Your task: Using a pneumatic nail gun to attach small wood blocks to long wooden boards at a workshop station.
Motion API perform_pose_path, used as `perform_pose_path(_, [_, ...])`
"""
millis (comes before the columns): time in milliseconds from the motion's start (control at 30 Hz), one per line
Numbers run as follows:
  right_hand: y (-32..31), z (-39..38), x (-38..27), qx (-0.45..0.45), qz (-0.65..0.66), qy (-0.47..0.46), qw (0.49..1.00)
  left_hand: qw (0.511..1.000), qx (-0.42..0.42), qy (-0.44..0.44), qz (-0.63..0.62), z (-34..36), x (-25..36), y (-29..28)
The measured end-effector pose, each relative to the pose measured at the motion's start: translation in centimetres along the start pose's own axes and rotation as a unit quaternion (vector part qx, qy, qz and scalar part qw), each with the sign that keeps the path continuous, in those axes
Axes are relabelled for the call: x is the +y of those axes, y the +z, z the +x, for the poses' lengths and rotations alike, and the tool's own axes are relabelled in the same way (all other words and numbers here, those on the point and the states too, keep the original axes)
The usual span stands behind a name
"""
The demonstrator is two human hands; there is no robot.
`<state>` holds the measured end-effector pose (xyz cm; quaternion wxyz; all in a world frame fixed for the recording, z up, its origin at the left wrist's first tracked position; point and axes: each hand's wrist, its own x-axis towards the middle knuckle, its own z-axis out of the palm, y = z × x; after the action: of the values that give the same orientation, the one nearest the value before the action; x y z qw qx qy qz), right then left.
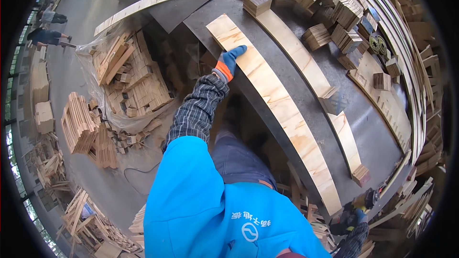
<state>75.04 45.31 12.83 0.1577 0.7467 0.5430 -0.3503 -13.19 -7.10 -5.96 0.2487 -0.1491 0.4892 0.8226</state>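
My left hand (232,59), in a blue and orange work glove, closes over the near edge of a long plywood strip (282,107) close to its far end. The strip lies along the front edge of the dark worktable (306,86). At the lower right my right hand (358,216), also in a blue glove, is wrapped round a dark power tool (370,198) with a round end; its exact kind is hard to make out. Farther in on the table lies another plywood strip (296,57), with a wood block (257,2) at its far end and another block (360,175) at its near end.
Several laminated wood blocks (348,13) crowd the table's back right, near a coil of brass-coloured nails (377,45). Long strips (406,43) line the far side. A plastic-wrapped pallet of wood pieces (138,76) and stacked wood (81,124) stand left; people (45,36) are farther off.
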Motion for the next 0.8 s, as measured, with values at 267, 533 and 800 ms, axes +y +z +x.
perform_pose_path(267, [8.9, -30.2, -28.2, -0.069, 0.085, -0.212, 0.971, 0.998, -0.036, 0.046, 0.027, -0.3, -0.4, 0.4])
perform_pose_path(533, [25.5, -46.2, -54.5, -0.255, -0.020, -0.360, 0.897, 0.998, -0.043, 0.031, 0.019, -0.9, -1.3, 1.0])
perform_pose_path(800, [39.0, -49.7, -67.6, -0.314, -0.053, -0.420, 0.850, 0.999, -0.047, 0.007, -0.017, -1.1, -1.6, 1.1])
